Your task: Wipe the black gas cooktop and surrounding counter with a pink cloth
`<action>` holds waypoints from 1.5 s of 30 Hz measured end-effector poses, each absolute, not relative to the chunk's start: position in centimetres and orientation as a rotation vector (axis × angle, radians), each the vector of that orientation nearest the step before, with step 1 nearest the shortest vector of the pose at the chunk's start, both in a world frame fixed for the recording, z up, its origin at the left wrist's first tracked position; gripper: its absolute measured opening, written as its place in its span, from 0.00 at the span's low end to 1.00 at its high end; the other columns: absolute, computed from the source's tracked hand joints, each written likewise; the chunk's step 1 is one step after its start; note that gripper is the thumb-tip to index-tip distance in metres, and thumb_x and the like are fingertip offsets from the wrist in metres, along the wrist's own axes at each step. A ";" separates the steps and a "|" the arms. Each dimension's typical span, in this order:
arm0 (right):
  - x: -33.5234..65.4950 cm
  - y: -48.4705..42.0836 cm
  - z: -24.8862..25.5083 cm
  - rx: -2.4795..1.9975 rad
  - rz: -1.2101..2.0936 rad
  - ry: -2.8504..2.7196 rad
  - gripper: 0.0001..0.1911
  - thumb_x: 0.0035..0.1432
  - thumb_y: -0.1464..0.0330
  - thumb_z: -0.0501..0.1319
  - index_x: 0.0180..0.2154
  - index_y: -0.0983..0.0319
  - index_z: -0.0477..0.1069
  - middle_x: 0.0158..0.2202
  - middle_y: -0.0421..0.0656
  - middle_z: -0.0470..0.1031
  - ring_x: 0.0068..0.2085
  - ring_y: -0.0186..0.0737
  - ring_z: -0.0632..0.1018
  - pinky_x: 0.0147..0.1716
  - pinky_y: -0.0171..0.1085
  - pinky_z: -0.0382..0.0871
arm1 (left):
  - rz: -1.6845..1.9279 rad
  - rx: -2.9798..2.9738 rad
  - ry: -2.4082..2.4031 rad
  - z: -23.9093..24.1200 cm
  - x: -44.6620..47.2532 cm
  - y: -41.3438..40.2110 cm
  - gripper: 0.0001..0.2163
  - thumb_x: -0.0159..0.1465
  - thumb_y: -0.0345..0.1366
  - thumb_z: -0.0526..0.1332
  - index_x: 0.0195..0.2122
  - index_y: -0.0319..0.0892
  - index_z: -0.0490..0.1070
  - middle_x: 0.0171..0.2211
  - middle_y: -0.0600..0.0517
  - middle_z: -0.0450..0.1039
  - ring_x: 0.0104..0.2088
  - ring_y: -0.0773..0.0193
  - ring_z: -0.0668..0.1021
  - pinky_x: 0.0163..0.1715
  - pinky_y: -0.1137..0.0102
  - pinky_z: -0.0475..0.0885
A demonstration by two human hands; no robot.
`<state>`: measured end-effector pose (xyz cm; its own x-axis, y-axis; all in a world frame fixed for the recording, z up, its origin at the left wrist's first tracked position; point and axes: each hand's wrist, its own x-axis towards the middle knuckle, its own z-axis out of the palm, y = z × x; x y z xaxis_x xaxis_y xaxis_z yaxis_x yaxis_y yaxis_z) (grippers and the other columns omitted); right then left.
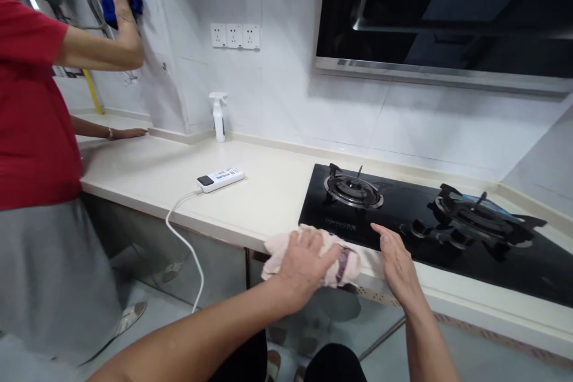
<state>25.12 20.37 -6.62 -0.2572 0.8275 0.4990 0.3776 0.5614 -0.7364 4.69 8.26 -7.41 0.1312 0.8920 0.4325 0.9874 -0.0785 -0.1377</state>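
Note:
My left hand (301,268) presses a pale pink cloth (347,265) with a dark purplish patch against the front edge of the counter. Its fingers bend over the cloth, and the thumb points right. To the right, my right hand (398,265) is open, its fingers held out above the counter edge and nothing in it. Just beyond it lies the black glass gas hob (385,224), with a left burner (353,190), a right burner (478,215) and two knobs between them. The cloth reaches the hob's front left corner.
A white power bank (221,179) with a cable (197,262) hanging off the counter (268,161) lies leftward. A spray bottle (218,118) stands by the wall. At left, a co-worker in red (36,101) holds a blue cloth (122,3) to the wall. The range hood (430,68) overhangs the hob.

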 end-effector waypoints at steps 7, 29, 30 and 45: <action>26.0 13.4 -7.2 -0.924 0.579 -1.494 0.23 0.71 0.50 0.50 0.55 0.57 0.70 0.59 0.50 0.70 0.60 0.54 0.71 0.62 0.54 0.65 | -0.433 -2.148 -1.672 -7.5 13.3 12.4 0.24 0.69 0.42 0.58 0.66 0.49 0.63 0.59 0.32 0.68 0.57 0.37 0.71 0.51 0.42 0.65; 11.3 11.2 -7.3 -0.731 -0.377 -2.424 0.49 0.49 0.56 0.78 0.68 0.54 0.60 0.70 0.50 0.60 0.65 0.67 0.62 0.60 0.69 0.60 | -1.402 -2.116 -1.910 -3.3 -7.2 10.7 0.18 0.67 0.48 0.57 0.50 0.45 0.77 0.50 0.47 0.79 0.52 0.53 0.79 0.57 0.59 0.72; 11.2 11.4 -7.6 -0.690 -0.387 -2.395 0.48 0.51 0.57 0.77 0.68 0.54 0.60 0.70 0.50 0.60 0.66 0.66 0.62 0.60 0.67 0.61 | -1.418 -2.117 -1.935 -3.5 -7.3 11.0 0.18 0.67 0.49 0.57 0.49 0.45 0.77 0.49 0.47 0.80 0.52 0.53 0.80 0.56 0.60 0.72; 32.0 18.1 -10.6 -0.696 -0.480 -2.275 0.45 0.48 0.76 0.75 0.64 0.53 0.61 0.69 0.58 0.56 0.65 0.69 0.64 0.56 0.65 0.68 | -1.172 -1.996 -2.307 -3.9 -8.0 11.4 0.28 0.61 0.62 0.58 0.49 0.46 0.79 0.50 0.46 0.81 0.50 0.47 0.80 0.51 0.59 0.75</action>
<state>31.97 18.11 -10.60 -0.6109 0.3425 0.7138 0.6015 0.7870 0.1372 -8.02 11.37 -3.92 -0.2489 0.9039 0.3477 0.8139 0.0006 0.5810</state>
